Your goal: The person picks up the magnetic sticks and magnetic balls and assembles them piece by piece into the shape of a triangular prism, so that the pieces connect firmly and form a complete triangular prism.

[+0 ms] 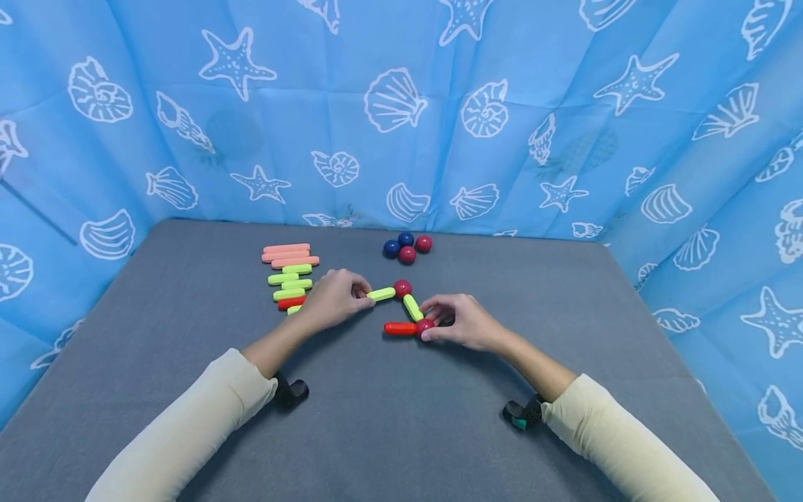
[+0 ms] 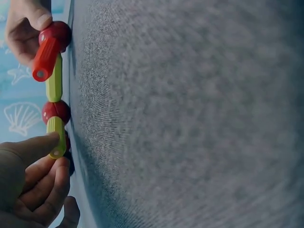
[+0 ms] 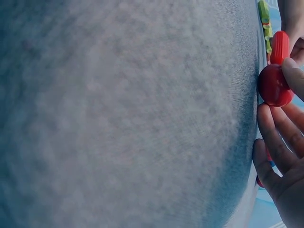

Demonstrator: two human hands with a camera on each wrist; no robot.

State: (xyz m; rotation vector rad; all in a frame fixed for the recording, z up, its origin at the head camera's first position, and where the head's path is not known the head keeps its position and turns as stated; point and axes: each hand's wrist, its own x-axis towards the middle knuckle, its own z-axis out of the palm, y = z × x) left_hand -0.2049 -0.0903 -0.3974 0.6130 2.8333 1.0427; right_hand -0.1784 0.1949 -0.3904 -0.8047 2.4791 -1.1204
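My left hand (image 1: 339, 298) pinches the free end of a yellow-green rod (image 1: 380, 294) between thumb and fingers. That rod's other end meets a dark red ball (image 1: 403, 288). From this ball a second yellow-green rod (image 1: 412, 307) runs down to another red ball (image 1: 425, 327), which my right hand (image 1: 461, 321) grips with thumb and fingertips. A red-orange rod (image 1: 400, 328) sticks out leftward from the gripped ball. In the left wrist view the joined pieces form one bent chain, with the red-orange rod (image 2: 45, 59) pointing towards the camera.
Left of the chain lie several spare rods: salmon ones (image 1: 286, 254) at the back, then yellow-green ones (image 1: 288, 295) and a red one (image 1: 291, 303), partly behind my left hand. Two blue balls (image 1: 392, 249) and two red balls (image 1: 408, 255) sit near the grey table's back edge, before a blue curtain (image 1: 401, 139).
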